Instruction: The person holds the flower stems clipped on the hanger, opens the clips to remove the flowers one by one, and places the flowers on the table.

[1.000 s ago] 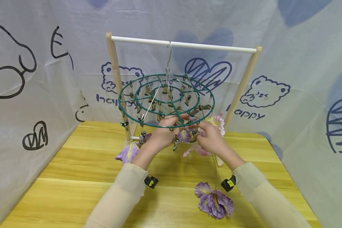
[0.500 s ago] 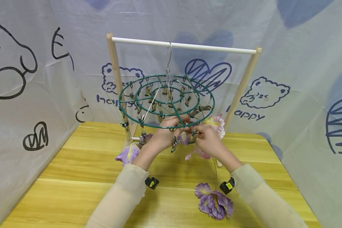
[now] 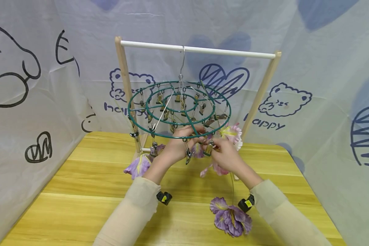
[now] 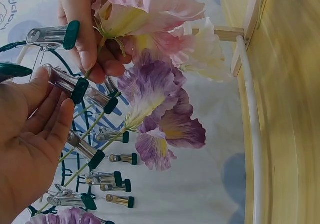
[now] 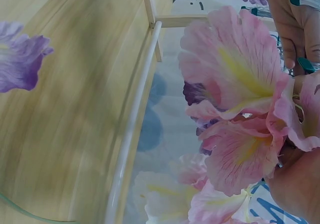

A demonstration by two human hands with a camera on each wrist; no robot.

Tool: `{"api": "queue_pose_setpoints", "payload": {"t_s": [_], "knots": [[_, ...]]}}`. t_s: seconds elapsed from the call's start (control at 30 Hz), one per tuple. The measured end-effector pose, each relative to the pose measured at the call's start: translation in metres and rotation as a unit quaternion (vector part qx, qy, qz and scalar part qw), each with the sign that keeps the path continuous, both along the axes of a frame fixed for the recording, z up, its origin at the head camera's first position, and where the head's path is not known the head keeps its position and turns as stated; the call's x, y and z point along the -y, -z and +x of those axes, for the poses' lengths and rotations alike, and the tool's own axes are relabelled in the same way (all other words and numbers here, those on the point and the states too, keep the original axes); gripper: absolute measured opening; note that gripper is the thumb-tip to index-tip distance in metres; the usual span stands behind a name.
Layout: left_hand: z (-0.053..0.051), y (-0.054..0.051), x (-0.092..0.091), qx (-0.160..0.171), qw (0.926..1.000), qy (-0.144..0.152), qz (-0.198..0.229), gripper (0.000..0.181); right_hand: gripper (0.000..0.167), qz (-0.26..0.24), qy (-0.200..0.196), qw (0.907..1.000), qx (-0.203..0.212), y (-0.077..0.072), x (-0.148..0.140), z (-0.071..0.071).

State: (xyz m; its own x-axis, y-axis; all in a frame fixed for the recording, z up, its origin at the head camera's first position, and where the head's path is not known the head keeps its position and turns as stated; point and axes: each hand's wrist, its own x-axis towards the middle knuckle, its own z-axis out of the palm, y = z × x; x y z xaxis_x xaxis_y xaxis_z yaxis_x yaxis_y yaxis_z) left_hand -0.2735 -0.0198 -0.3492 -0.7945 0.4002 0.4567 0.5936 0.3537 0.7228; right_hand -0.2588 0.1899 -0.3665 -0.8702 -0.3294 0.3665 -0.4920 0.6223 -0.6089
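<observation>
A round green clip hanger [image 3: 184, 137] hangs from the rack's bar, metal clips dangling from its rings. Beneath its front rim, my left hand [image 3: 173, 148] pinches a metal clip [image 4: 65, 82] with green tips, between thumb and fingers in the left wrist view. Beside it on the right, my right hand [image 3: 229, 157] holds a pink artificial flower [image 5: 245, 74] by its thin green stem, just under the petals. The stem lies close to the pinched clip; whether it is between the clip's jaws I cannot tell. Purple flowers [image 4: 155, 94] hang behind the hands.
The wooden rack has a white top bar [image 3: 221, 51]. A lilac flower [image 3: 138, 166] hangs at the left, and a pale pink-white flower [image 3: 233, 133] at the back right. Toward the front a purple flower [image 3: 232, 218] hangs low over the wooden table [image 3: 80, 205].
My right hand has shifted very slightly, and the pink petals below it have sunk a little. The left hand stays nearly still at the clip.
</observation>
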Motion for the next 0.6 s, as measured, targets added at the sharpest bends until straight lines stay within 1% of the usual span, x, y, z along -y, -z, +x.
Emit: {"api": "queue_pose_setpoints", "payload": {"t_s": [0.13, 0.23, 0.3, 0.33, 0.47, 0.53, 0.6], "knots": [[-0.0019, -0.0014, -0.0027, 0.040, 0.9991, 0.001, 0.011, 0.033, 0.017, 0.004, -0.002, 1.0000, -0.001, -0.0015, 0.0005, 0.0025], [-0.0034, -0.0028, -0.0045, 0.058, 0.9983, -0.005, 0.005, 0.034, 0.016, 0.006, -0.004, 1.0000, 0.006, -0.0025, 0.0007, 0.0035], [-0.0039, -0.0029, -0.0047, 0.070, 0.9974, 0.006, 0.014, 0.033, 0.018, 0.007, -0.003, 0.9999, 0.012, -0.0028, 0.0008, 0.0037], [-0.0040, -0.0034, -0.0051, 0.080, 0.9964, 0.016, 0.023, 0.033, 0.019, 0.007, -0.003, 0.9999, 0.015, -0.0028, 0.0006, 0.0036], [-0.0043, -0.0044, -0.0065, 0.120, 0.9900, 0.046, 0.057, 0.032, 0.022, 0.002, -0.007, 0.9997, 0.022, -0.0030, -0.0003, 0.0036], [-0.0047, -0.0055, -0.0077, 0.139, 0.9871, 0.048, 0.062, 0.031, 0.019, 0.001, -0.010, 0.9998, 0.018, -0.0030, -0.0007, 0.0032], [-0.0051, -0.0065, -0.0086, 0.146, 0.9872, 0.037, 0.052, 0.028, 0.016, -0.001, -0.014, 0.9998, 0.012, -0.0029, -0.0011, 0.0028]]}}
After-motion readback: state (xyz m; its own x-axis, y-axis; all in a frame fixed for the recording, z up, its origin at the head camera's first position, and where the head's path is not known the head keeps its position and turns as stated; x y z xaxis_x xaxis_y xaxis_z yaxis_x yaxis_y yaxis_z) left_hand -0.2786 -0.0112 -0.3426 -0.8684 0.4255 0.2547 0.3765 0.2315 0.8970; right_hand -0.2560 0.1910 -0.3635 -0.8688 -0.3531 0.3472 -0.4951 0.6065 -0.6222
